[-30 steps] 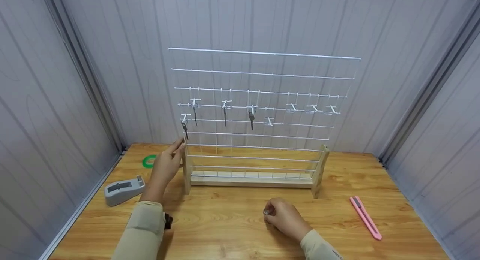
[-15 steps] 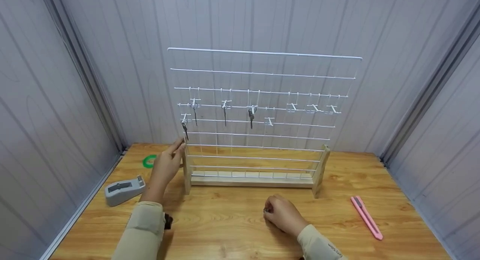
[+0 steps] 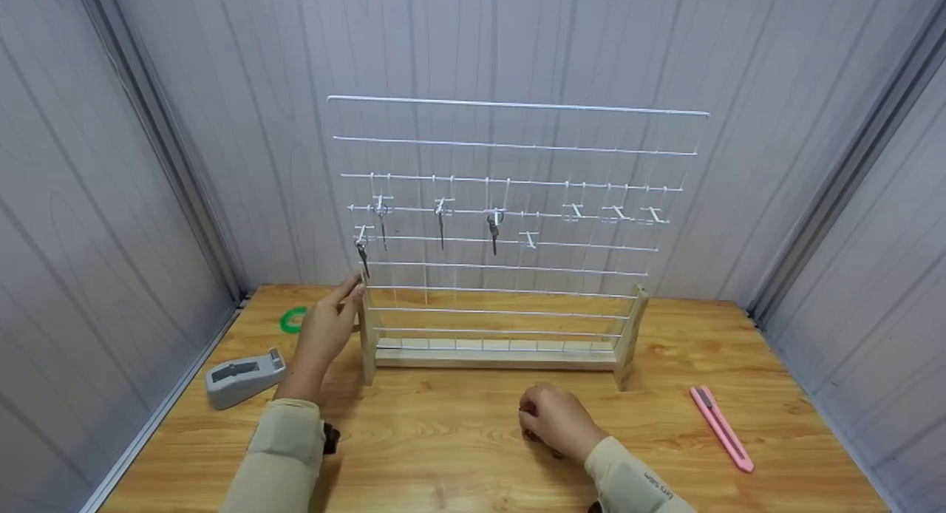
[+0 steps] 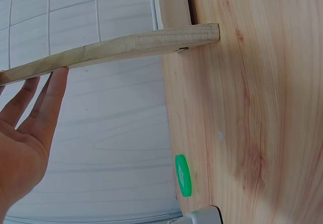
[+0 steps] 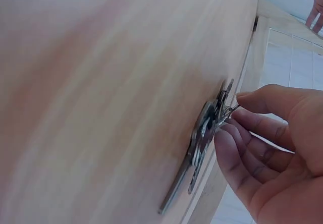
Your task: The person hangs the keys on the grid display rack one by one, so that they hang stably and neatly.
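Right hand (image 3: 556, 423) lower, over keys (image 5: 202, 143)

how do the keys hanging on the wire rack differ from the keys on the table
The hanging keys dangle upright, one per hook, spread along the wire rack, untouched. The table keys lie flat in a bunch on the table, pinched by the right hand. Both look like grey metal.

A small test booth or workshop corner: grey panelled walls (image 3: 185, 128) close in on three sides of a wooden table (image 3: 458, 439), which bears a white wire grid rack (image 3: 517, 147) at centre, a tape dispenser (image 3: 244, 376) lower left and a pink utility knife (image 3: 720, 426) lower right.
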`<state>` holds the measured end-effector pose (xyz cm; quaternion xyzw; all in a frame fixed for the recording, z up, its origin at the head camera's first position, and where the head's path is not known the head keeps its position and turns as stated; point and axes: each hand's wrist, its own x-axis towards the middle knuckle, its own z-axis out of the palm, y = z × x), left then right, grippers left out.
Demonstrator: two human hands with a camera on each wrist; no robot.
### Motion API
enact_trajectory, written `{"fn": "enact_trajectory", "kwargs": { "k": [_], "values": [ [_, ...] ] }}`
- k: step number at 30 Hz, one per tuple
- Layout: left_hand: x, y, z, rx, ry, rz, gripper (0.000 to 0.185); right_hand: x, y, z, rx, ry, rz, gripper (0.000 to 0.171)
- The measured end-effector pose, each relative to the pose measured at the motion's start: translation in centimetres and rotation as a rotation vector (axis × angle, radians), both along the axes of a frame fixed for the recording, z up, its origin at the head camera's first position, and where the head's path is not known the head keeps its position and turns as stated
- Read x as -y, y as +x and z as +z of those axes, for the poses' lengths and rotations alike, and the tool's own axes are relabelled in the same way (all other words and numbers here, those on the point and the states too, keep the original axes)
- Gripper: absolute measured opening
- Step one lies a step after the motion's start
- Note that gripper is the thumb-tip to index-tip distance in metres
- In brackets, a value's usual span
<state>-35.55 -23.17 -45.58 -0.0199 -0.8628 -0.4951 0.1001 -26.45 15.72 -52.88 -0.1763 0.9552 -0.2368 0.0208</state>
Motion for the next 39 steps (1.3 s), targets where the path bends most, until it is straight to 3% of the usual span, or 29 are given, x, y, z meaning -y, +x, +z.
{"fn": "enact_trajectory", "kwargs": {
  "k": [11, 21, 26, 33, 39],
  "values": [
    [0.1, -0.1, -0.2, -0.034, -0.014, 0.005, 0.056, -0.2, -0.7, 0.1, -0.052, -0.001, 0.04, 0.007],
    [0.1, -0.1, -0.1, -0.029, -0.03, 0.011, 0.054, 0.0, -0.9, 0.4, -0.04, 0.004, 0.067, 0.006],
    [0.0, -0.1, -0.1, -0.02, -0.023, 0.003, 0.053, 0.0, -1.1, 0.4, 0.009, -0.043, 0.08, 0.008],
    [0.0, -0.2, -0.2, -0.017, -0.02, -0.009, 0.057, -0.3, -1.0, 0.7, 0.171, -0.206, 0.092, 0.014],
    [0.1, -0.2, -0.2, -0.022, -0.025, 0.004, 0.056, -0.4, -0.9, 1.7, 0.206, -0.271, 0.075, 0.012]
  ]
}}
